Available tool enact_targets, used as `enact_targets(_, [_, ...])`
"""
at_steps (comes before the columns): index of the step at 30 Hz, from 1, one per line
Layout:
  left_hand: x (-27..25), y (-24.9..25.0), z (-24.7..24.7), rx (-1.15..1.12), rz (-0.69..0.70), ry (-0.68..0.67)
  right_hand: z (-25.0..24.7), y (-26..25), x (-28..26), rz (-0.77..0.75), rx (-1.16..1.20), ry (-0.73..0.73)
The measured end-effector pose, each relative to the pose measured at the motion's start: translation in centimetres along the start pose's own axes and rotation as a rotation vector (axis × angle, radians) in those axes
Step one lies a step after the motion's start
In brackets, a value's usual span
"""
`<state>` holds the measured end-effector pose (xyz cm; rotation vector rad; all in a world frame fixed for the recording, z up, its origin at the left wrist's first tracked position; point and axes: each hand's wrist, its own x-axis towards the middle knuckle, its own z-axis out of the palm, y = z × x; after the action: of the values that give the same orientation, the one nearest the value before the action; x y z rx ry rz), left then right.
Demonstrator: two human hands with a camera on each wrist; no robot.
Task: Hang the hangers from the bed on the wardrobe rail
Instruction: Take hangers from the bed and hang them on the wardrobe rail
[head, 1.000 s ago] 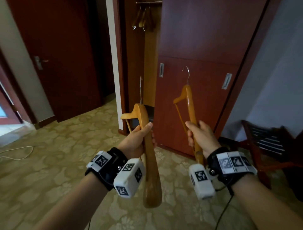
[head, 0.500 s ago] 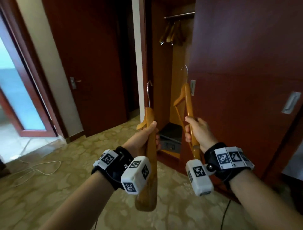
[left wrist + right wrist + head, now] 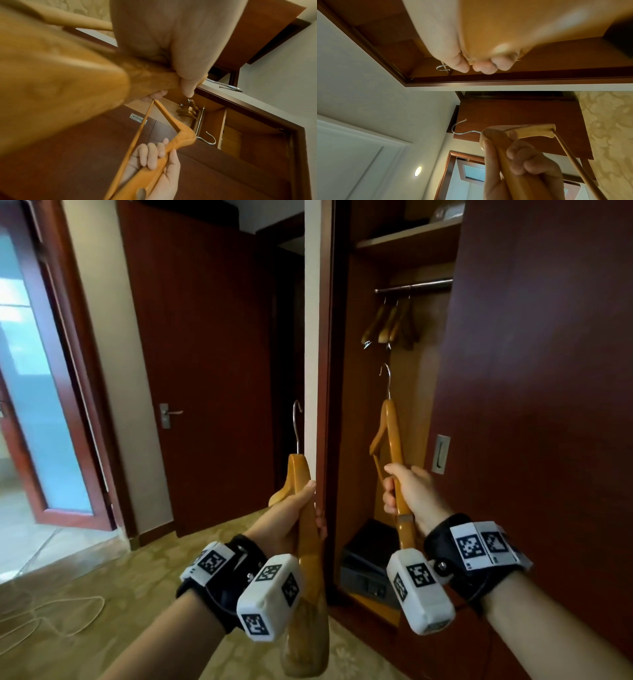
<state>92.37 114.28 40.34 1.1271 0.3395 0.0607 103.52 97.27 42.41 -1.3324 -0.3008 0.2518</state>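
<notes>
I stand in front of the open wardrobe with a wooden hanger in each hand. My left hand [image 3: 294, 515] grips one wooden hanger [image 3: 303, 474] by its arm, metal hook up, just left of the wardrobe's edge. My right hand [image 3: 409, 494] grips the second hanger [image 3: 388, 426], its hook pointing up inside the opening. Above it runs the metal rail [image 3: 412, 285], where several wooden hangers [image 3: 390, 325] hang. The right wrist view shows the left hand's hanger [image 3: 518, 131]; the left wrist view shows the right hand's hanger [image 3: 180, 136] and the rail [image 3: 199, 120].
A shelf [image 3: 407, 232] sits above the rail. A dark safe [image 3: 368, 556] lies on the wardrobe floor. The wardrobe's sliding door [image 3: 548, 405] covers the right side. A closed room door [image 3: 205, 371] is at the left, and a white cable [image 3: 51, 614] lies on the carpet.
The view has come closer to the wardrobe and tilted up; the rail and shelf now stand higher and larger. Both hands still hold their hangers, carried toward the opening.
</notes>
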Motion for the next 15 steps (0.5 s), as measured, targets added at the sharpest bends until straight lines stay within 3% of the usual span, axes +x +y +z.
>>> enact_targets(7, [14.1,6.3,-2.6,-0.012,0.004,-0.148,3.1,0.0,12.9,-0.07,-0.035,0.112])
enact_targets(15, [29.2,14.3,-2.3,-0.063,-0.09,-0.389,4.1,-2.2,27.5,-0.086,-0.039,0.249])
